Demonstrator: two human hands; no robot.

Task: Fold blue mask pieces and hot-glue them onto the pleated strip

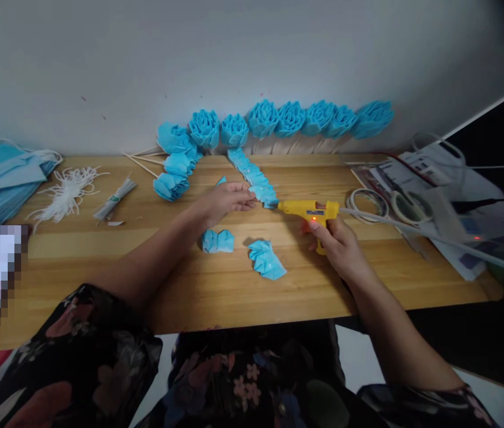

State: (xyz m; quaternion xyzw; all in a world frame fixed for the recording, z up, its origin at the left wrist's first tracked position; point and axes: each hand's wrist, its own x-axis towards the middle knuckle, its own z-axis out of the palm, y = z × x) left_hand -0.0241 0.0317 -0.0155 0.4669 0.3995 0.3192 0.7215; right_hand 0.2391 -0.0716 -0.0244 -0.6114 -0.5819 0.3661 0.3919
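Note:
My right hand [332, 241] grips a yellow hot glue gun [308, 209], whose small red light is lit. The gun's nozzle is at the near end of a long pleated strip of blue fabric [254, 177]. On the strip's left side, my left hand [230, 198] pinches its edge between thumb and fingers. Two shorter folded blue pieces lie on the table in front of my hands: a left piece [218, 241] and a right piece [267, 259]. A bit of blue [220, 180] shows behind my left hand.
Several blue fabric roses [290, 119] stand along the wall; others [172, 185] lie on sticks. At left are blue face masks [6, 178], white ear loops [71, 191] and a wire bundle [116, 198]. Tape rolls [368, 205], scissors [408, 205] and the gun's glue stick [434, 239] occupy the right.

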